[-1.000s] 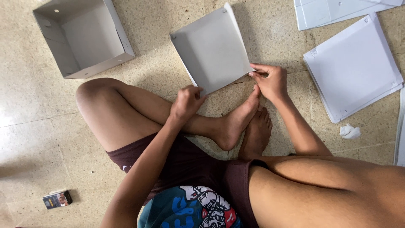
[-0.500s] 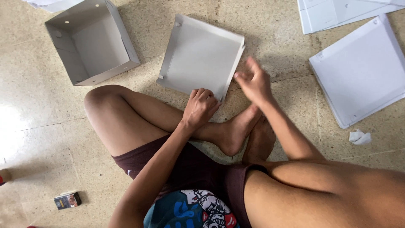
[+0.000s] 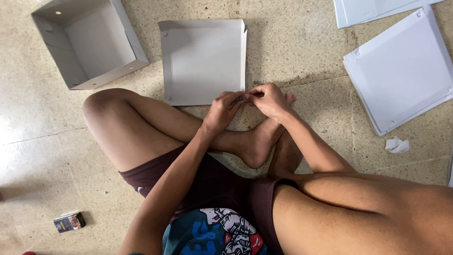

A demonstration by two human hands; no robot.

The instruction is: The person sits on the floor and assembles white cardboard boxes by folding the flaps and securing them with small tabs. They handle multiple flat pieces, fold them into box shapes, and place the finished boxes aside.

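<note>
- Terrazzo floor (image 3: 292, 52) filling the frame, speckled beige, carrying everything else.
- Bare legs crossing through the middle of the frame, feet meeting just below centre; dark shorts and a printed shirt showing at the bottom edge.
- Stack of flat white sheets (image 3: 401, 71) lying at the right edge of the frame, well apart from both hands; another pale sheet (image 3: 373, 9) cut off by the top right corner.
- Finished grey box (image 3: 87, 42) sitting open-side-up at upper left, well apart from the hands.
- Half-folded grey cardboard tray (image 3: 203, 59) lying flat at upper centre, long sides running up and down the frame, side flaps raised along its left and right edges; near right corner sitting just above the fingertips, so lying straight up-frame from both hands.
- Right hand (image 3: 269, 100) hovering at that near right corner, thumb and forefinger pinching together on something too small to make out, possibly the corner tab.
- Left hand (image 3: 222, 111) reaching up from lower left, fingertips pressing against the right hand's, fingers curled together at the same spot; about equally near the tray edge, right hand slightly closer to the corner.
- Crumpled white scrap (image 3: 398, 145) lying at right, below the sheet stack.
- Small dark packet (image 3: 69, 222) resting at lower left, far from the hands.
</note>
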